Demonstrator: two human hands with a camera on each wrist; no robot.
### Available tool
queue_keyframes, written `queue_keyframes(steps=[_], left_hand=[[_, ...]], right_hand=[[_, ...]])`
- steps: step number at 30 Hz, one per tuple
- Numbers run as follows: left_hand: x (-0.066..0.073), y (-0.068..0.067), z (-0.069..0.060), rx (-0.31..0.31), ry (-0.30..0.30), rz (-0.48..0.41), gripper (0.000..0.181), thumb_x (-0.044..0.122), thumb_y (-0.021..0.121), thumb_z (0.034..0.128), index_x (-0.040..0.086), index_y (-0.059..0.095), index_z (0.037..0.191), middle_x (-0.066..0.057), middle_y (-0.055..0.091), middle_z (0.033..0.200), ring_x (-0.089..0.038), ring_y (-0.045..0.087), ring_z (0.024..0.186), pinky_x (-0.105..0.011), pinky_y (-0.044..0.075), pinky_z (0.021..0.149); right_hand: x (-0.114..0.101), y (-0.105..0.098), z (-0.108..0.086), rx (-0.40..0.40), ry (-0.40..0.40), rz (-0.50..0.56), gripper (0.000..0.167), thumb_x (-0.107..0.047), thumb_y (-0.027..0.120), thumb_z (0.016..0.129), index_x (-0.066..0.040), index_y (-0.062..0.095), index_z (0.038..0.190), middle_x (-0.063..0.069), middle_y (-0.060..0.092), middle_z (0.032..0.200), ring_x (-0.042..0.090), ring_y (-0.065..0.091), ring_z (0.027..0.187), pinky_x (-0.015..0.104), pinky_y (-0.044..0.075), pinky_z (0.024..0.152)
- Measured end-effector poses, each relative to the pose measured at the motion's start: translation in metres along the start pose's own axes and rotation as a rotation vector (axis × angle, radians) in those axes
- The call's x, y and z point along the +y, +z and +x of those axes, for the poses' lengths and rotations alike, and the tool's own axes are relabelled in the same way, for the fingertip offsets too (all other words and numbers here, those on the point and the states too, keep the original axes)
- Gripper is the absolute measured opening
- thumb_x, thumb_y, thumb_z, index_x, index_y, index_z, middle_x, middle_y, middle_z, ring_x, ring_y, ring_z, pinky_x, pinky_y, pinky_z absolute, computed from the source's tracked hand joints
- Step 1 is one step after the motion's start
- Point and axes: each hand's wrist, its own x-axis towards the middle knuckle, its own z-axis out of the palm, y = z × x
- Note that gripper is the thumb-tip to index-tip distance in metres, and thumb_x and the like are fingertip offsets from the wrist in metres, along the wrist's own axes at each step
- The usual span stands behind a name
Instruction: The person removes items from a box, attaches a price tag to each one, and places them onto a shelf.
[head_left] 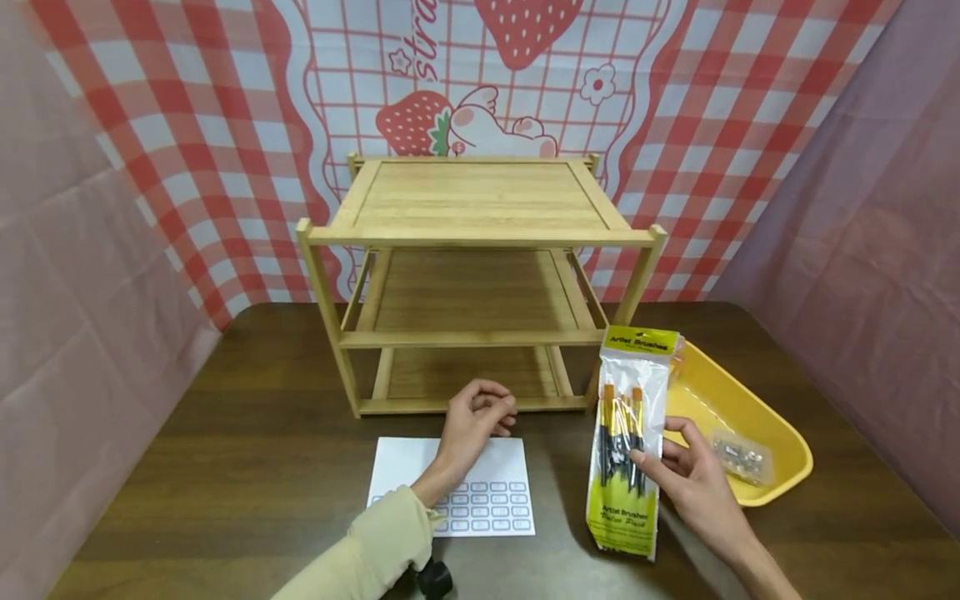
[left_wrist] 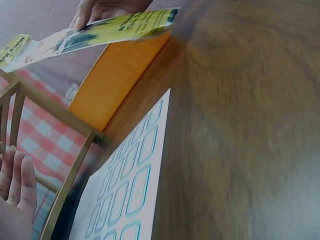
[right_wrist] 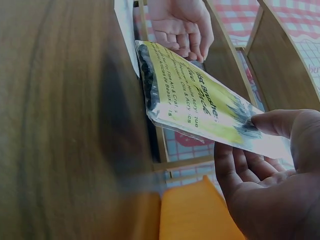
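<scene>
Your right hand (head_left: 693, 487) grips the Artist Brushes value pack (head_left: 628, 450), thumb on its front and fingers behind. You hold the pack off the wooden table (head_left: 225, 467), in front of the right end of the three-tier wooden shelf (head_left: 480, 196), its header toward the shelf. Your left hand (head_left: 474, 425) holds nothing; its fingers bend loosely just before the middle of the shelf's bottom tier, above a white sheet of blue-bordered labels (head_left: 498, 462) lying in front of the shelf. The yellow plastic bin (head_left: 791, 462) sits to the shelf's front right, with a small clear packet (head_left: 741, 457) inside it. Behind the shelf hangs a red-and-white checked strawberry cloth (head_left: 225, 125).
</scene>
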Motion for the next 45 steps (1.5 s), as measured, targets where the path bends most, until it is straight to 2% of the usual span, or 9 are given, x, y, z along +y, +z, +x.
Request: queue_keyframes(steps=[5, 8, 12, 16, 22, 32, 39, 45], left_hand=[[0.001, -0.012, 0.000, 0.008, 0.010, 0.033, 0.020, 0.004, 0.068, 0.0981, -0.009, 0.061, 0.112, -0.025, 0.069, 0.096, -0.019, 0.068, 0.078, -0.029, 0.061, 0.067], [0.002, -0.019, -0.001, 0.011, 0.017, 0.048, 0.020, 0.004, 0.067, 0.0984, -0.009, 0.061, 0.112, -0.027, 0.069, 0.097, -0.018, 0.068, 0.078, -0.029, 0.061, 0.067], [0.003, -0.027, -0.002, 0.028, 0.016, 0.066, 0.020, 0.003, 0.067, 0.0983, -0.010, 0.060, 0.112, -0.024, 0.070, 0.096, -0.021, 0.069, 0.079, -0.028, 0.061, 0.067], [0.005, -0.037, -0.004, 0.052, 0.014, 0.090, 0.019, 0.002, 0.066, 0.0986, -0.009, 0.061, 0.112, -0.023, 0.070, 0.096, -0.023, 0.069, 0.079, -0.029, 0.061, 0.067], [0.008, -0.050, -0.005, 0.071, 0.019, 0.129, 0.018, 0.001, 0.066, 0.0977, -0.009, 0.062, 0.112, -0.027, 0.069, 0.098, -0.022, 0.069, 0.079, -0.028, 0.061, 0.066], [0.016, -0.066, -0.008, 0.084, 0.015, 0.156, 0.020, 0.000, 0.067, 0.0971, -0.011, 0.061, 0.113, -0.026, 0.069, 0.099, -0.026, 0.069, 0.081, -0.029, 0.061, 0.067], [0.021, -0.077, -0.010, 0.098, 0.001, 0.171, 0.018, 0.000, 0.066, 0.0970, -0.009, 0.061, 0.112, -0.026, 0.069, 0.098, -0.025, 0.068, 0.081, -0.030, 0.061, 0.068], [0.022, -0.087, -0.014, 0.120, 0.002, 0.200, 0.018, 0.000, 0.066, 0.0973, -0.009, 0.061, 0.112, -0.024, 0.069, 0.099, -0.024, 0.068, 0.081, -0.030, 0.061, 0.068]], right_hand=[[0.003, 0.006, -0.003, -0.037, -0.013, -0.022, 0.036, 0.007, 0.067, 0.096, 0.007, 0.046, 0.126, 0.005, 0.078, 0.104, 0.016, 0.073, 0.087, 0.027, 0.061, 0.074], [0.004, 0.010, -0.004, -0.057, -0.008, -0.035, 0.037, 0.008, 0.067, 0.095, 0.007, 0.047, 0.125, 0.016, 0.076, 0.108, 0.018, 0.073, 0.087, 0.028, 0.061, 0.075], [0.005, 0.015, -0.006, -0.072, 0.089, 0.009, 0.040, 0.006, 0.069, 0.095, 0.006, 0.045, 0.127, 0.027, 0.071, 0.114, 0.020, 0.073, 0.088, 0.034, 0.062, 0.073], [0.006, 0.019, -0.007, -0.095, 0.182, 0.056, 0.042, 0.003, 0.069, 0.095, 0.005, 0.043, 0.128, 0.028, 0.069, 0.117, 0.023, 0.073, 0.090, 0.039, 0.063, 0.073], [0.007, 0.021, -0.008, -0.149, 0.226, 0.053, 0.045, 0.002, 0.070, 0.095, 0.007, 0.041, 0.130, 0.030, 0.068, 0.117, 0.026, 0.073, 0.091, 0.039, 0.062, 0.076], [0.014, 0.021, -0.010, -0.284, 0.191, 0.072, 0.045, -0.001, 0.069, 0.097, 0.011, 0.039, 0.129, 0.030, 0.068, 0.117, 0.024, 0.073, 0.091, 0.038, 0.063, 0.077], [0.017, 0.022, -0.012, -0.309, 0.204, 0.046, 0.047, -0.003, 0.071, 0.097, 0.009, 0.039, 0.129, 0.027, 0.070, 0.114, 0.024, 0.072, 0.091, 0.035, 0.062, 0.075], [0.021, 0.022, -0.014, -0.322, 0.142, 0.046, 0.044, -0.001, 0.070, 0.096, 0.010, 0.039, 0.126, 0.026, 0.071, 0.107, 0.021, 0.072, 0.087, 0.033, 0.062, 0.072]])
